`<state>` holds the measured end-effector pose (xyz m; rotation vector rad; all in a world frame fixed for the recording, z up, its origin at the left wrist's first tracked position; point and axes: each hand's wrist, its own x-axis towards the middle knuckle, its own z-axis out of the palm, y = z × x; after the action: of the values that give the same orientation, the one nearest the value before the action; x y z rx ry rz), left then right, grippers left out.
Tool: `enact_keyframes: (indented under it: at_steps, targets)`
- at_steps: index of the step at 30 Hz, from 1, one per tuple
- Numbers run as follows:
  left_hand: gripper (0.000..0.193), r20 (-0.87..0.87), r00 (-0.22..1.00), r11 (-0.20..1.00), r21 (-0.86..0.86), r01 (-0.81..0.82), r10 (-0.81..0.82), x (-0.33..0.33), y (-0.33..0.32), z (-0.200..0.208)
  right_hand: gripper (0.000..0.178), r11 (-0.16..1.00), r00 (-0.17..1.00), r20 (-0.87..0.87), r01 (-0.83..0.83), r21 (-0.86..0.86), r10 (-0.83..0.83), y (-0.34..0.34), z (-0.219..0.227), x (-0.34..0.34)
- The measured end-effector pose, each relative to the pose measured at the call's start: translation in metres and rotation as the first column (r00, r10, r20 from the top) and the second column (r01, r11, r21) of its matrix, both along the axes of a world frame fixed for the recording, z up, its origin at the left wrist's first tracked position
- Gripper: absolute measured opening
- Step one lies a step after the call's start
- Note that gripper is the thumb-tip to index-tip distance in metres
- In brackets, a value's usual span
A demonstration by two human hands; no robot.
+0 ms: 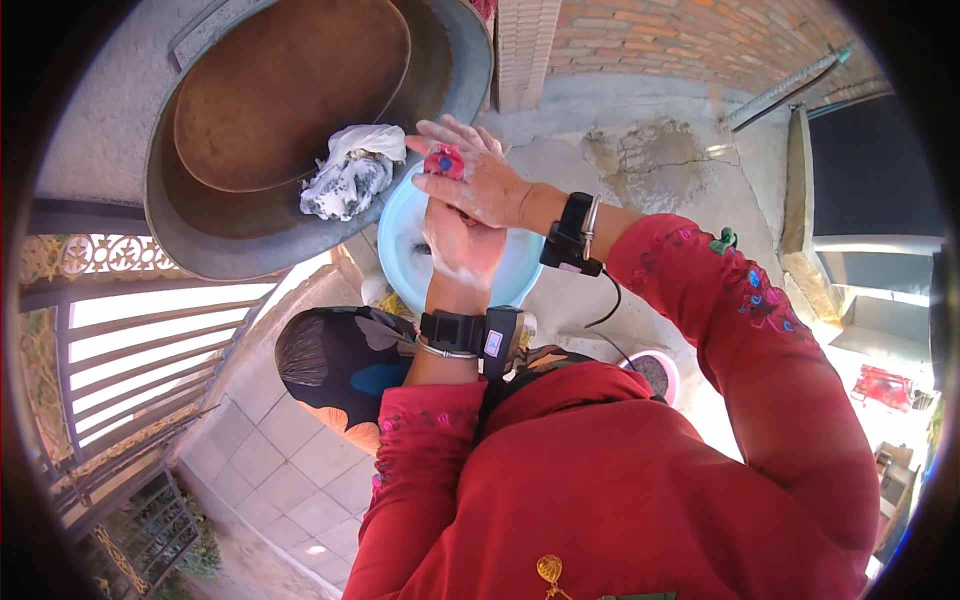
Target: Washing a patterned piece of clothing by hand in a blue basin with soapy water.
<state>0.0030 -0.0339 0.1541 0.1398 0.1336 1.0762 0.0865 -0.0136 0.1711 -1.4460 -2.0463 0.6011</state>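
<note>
My right hand (485,180) lies across my left hand (463,245) above a light blue basin (395,245). Between them is a bit of red cloth (444,161) with a blue spot, showing through the fingers of my right hand. Both hands are wet with whitish suds. Most of my left fingers are hidden under the right hand. Cloudy water fills the basin, with something dark in it beside my left wrist. Left of my hands, a sudsy bundle of white and dark cloth (350,172) rests in a large metal tub (225,250).
A brown, rusty oval surface (290,90) lies inside the tub. Slatted railings (150,350) stand at the left, a brick wall (700,45) at the far side. A pink-rimmed bowl (672,385) with dark contents sits right of my body. Dark cables hang from my right wristband (572,235).
</note>
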Motion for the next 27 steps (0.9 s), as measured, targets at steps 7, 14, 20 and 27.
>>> enact_keyframes:
  at_steps: [7, 14, 20, 27]
  targets:
    - [0.051, 0.184, 0.971, 0.988, -0.073, -0.139, 0.15, -0.004, -0.003, -0.008, 0.061, 0.997, 1.0, -0.003, 0.017, 0.069, -0.017, -0.019, -0.001, -0.015]
    - [0.053, 0.107, 0.987, 0.993, 0.005, -0.122, 0.121, -0.001, -0.005, -0.007, 0.055, 0.993, 0.995, -0.085, 0.062, 0.103, -0.054, -0.014, -0.007, -0.018]
    - [0.043, 0.026, 0.999, 0.999, -0.032, 0.019, -0.018, 0.006, -0.006, 0.024, 0.046, 0.979, 0.879, 0.473, -0.042, 0.2, -0.059, 0.014, -0.021, 0.02]
    - [0.052, -0.147, 0.968, 0.979, -0.002, -0.205, 0.202, -0.013, -0.004, -0.006, 0.031, 0.996, 0.962, -0.263, 0.083, 0.028, -0.073, -0.021, -0.023, -0.021]
